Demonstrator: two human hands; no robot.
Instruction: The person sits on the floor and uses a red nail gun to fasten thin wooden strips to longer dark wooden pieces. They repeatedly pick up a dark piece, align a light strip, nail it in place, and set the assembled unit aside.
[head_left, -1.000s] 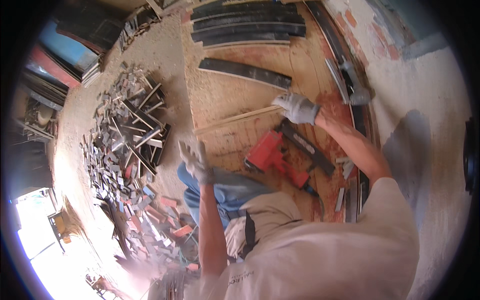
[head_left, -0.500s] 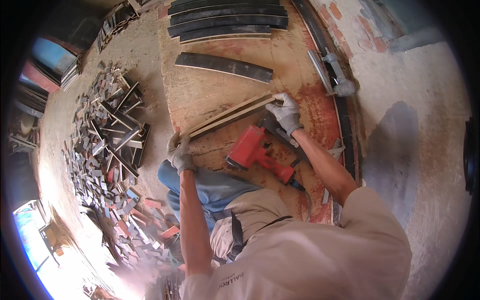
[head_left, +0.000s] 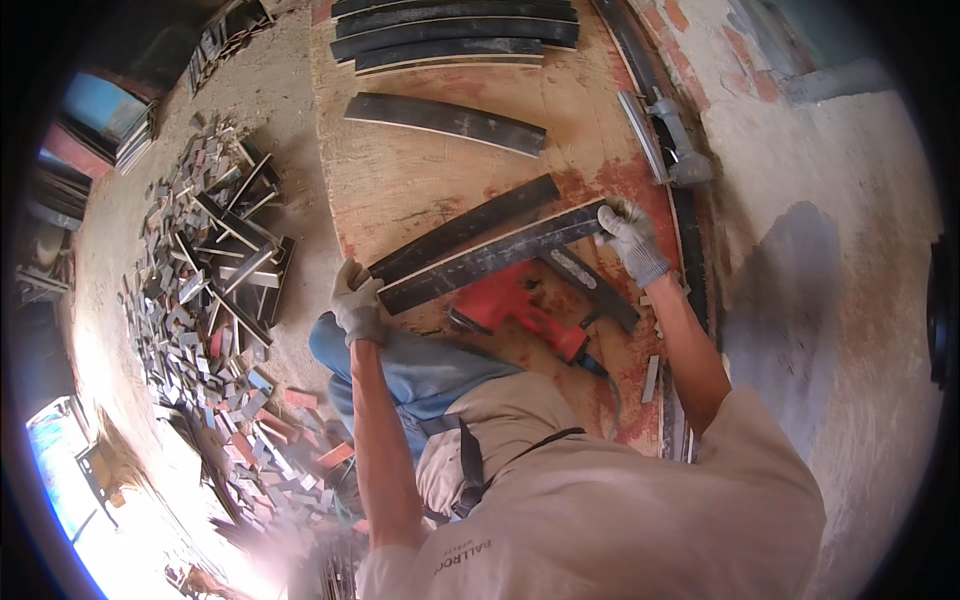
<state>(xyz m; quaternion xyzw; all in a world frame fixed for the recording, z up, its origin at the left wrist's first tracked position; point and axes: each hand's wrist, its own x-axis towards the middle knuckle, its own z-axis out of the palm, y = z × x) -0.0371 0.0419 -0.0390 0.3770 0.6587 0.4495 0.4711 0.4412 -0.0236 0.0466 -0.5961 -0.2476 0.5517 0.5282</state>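
A dark plywood strip [head_left: 490, 258] with a pale edge spans between my gloved hands, its black face showing. My left hand [head_left: 357, 298] is closed on its left end. My right hand [head_left: 632, 240] grips the right end. Just beyond lies a second dark strip [head_left: 470, 225], fanned away from the first; its left end meets my left fingers, while its right end is away from my right hand. A red nail gun [head_left: 515, 315] rests below the held strip, partly covered by it. Another dark strip [head_left: 592, 288] lies beside the tool, near my right wrist.
Several dark strips [head_left: 455, 38] are stacked at the board's far end, with a single curved strip [head_left: 445, 123] nearer. A grey nail gun [head_left: 680, 145] sits along the right edge by the wall. Wood offcuts [head_left: 215, 270] are heaped on the floor at left.
The two strips were close together, edges up; now they are fanned apart with black faces showing. My right hand has moved right and slightly nearer, with the near strip's end.
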